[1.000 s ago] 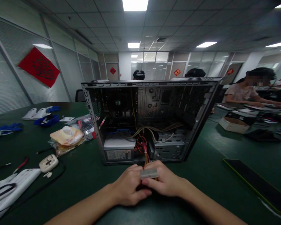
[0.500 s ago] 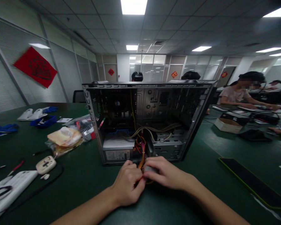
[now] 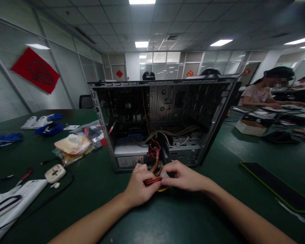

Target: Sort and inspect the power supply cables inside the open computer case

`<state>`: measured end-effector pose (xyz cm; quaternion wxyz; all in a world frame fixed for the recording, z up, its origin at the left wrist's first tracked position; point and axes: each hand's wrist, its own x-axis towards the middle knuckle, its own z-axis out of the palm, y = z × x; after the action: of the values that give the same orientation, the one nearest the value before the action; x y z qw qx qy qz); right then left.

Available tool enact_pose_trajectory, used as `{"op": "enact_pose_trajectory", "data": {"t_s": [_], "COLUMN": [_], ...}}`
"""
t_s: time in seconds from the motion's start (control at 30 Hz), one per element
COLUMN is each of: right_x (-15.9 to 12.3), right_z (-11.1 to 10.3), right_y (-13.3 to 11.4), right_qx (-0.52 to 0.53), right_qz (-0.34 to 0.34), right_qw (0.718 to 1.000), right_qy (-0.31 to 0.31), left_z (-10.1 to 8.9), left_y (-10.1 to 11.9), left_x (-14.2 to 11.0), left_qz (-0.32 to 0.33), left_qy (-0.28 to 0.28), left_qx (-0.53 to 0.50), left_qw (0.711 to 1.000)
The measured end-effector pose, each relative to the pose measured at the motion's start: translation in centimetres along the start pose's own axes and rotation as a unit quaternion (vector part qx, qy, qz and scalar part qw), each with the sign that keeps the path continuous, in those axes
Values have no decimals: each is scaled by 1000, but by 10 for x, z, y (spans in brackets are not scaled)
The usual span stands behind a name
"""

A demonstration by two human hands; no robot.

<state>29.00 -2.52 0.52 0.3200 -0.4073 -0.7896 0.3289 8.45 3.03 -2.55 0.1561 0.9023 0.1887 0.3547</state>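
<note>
Over the green worktop (image 3: 152,223), just in front of the open case (image 3: 167,101), the left hand (image 3: 140,184) gripped wires (image 3: 154,181) and the right hand (image 3: 184,176) pinched a pale plug (image 3: 164,175), the bunching seemingly only partial.

On the left of the green bench (image 3: 226,159), a blue tray (image 3: 47,130) sits near white-and-blue gloves (image 3: 42,122). Closer in, a clear plastic bag (image 3: 69,159) wraps a pale orange packet (image 3: 72,145); a cream case (image 3: 55,174) has a white earbud (image 3: 55,185) just beside it. To the right lie a dark mat (image 3: 277,185) edged in yellow-green and an open box (image 3: 250,129). A red diamond (image 3: 36,70) hangs on the glass wall (image 3: 66,64).
</note>
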Motion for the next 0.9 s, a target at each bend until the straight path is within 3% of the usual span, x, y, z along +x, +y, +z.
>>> {"op": "enact_pose_trajectory", "data": {"t_s": [0.23,0.5,0.67,0.9], "right_x": [3,-2,-7,-4], "right_z": [7,37,54,65], "right_y": [4,6,7,9], "right_qx": [0,-88,-43,106], "right_qz": [-8,-51,-20,50], "right_qw": [999,971,961,952], "right_qy": [43,215,273,282], "left_z": [-7,-8,-6,-6], "left_y": [-3,0,2,2], "left_x": [-3,-6,-12,-12], "left_qz": [75,106,131,153], "left_qy": [-5,7,62,52], "left_qx": [23,-24,3,28], "left_qw": [997,994,989,986]}}
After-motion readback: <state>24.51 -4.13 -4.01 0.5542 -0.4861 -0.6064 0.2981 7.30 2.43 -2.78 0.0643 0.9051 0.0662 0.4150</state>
